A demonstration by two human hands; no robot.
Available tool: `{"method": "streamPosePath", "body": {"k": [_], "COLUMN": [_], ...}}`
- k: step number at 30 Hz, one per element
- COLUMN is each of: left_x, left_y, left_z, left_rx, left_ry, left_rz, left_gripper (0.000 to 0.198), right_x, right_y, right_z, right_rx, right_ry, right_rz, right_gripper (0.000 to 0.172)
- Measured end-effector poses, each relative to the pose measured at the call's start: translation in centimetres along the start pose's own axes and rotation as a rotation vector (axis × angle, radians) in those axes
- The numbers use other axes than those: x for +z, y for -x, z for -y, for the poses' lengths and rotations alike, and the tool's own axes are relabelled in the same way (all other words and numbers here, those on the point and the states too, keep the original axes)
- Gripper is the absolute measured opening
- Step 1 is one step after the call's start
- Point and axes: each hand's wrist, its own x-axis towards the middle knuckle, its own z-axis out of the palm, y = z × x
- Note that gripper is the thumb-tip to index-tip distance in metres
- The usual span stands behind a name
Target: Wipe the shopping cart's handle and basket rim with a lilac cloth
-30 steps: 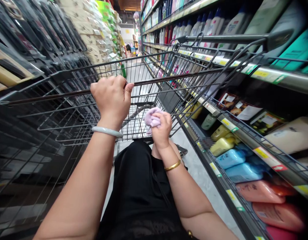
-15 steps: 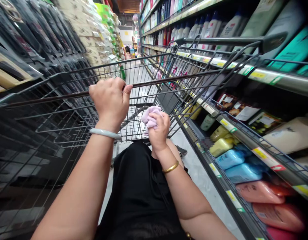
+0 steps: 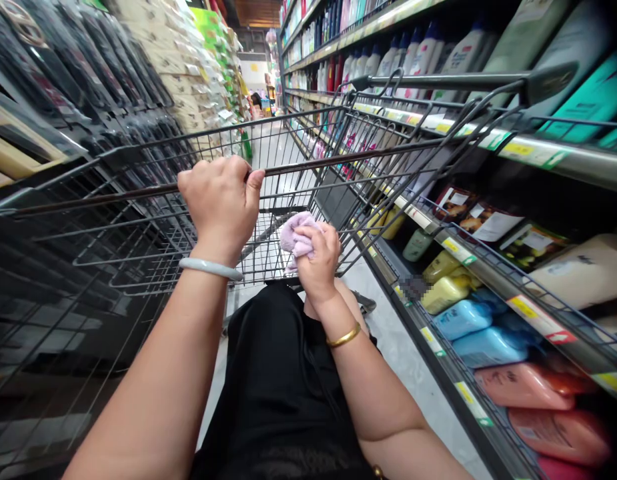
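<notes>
My left hand (image 3: 219, 210) is wrapped from above round the dark top rail (image 3: 333, 161) of a wire shopping cart, thumb lying along it. A pale bangle (image 3: 211, 268) circles that wrist. Lower and to the right, my right hand (image 3: 320, 261) is closed on a crumpled pale lilac cloth (image 3: 294, 235), part of which sticks out past the fingers. This hand is above my lap, on the near side of the cart's wire mesh (image 3: 263, 263). A gold bracelet (image 3: 345, 335) is on the right wrist.
Shelves on the right carry white bottles (image 3: 423, 53), blue bottles (image 3: 463, 318) and coral bottles (image 3: 525, 385) close beside the cart. Packaged goods (image 3: 88, 60) hang along the left. Between them the aisle floor (image 3: 269, 143) runs ahead, with a dark-haired person (image 3: 257, 100) far off.
The lilac cloth bulges slightly further left out of my right hand. My left hand keeps its grip on the rail, and the cart looks the same.
</notes>
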Motion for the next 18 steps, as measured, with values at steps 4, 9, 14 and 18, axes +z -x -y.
{"method": "streamPosePath", "body": {"k": [4, 9, 14, 18], "left_x": [0.2, 0.2, 0.2, 0.3], "left_y": [0.1, 0.1, 0.1, 0.1], "left_z": [0.2, 0.2, 0.1, 0.1], "left_rx": [0.012, -0.007, -0.015, -0.022], "left_ry": [0.033, 0.041, 0.069, 0.085], "left_rz": [-0.016, -0.015, -0.009, 0.006], "left_gripper": [0.059, 0.059, 0.059, 0.061], "right_x": [-0.9, -1.0, 0.7, 0.9], "right_y": [-1.2, -1.0, -1.1, -3.2], "right_z": [-1.1, -1.0, 1.5, 1.6], "right_rx": [0.069, 0.107, 0.055, 0.071], "right_ry": [-0.063, -0.006, -0.03, -0.107], "right_rz": [-0.127, -0.11, 0.031, -0.134], "right_gripper": [0.032, 0.027, 0.03, 0.029]}}
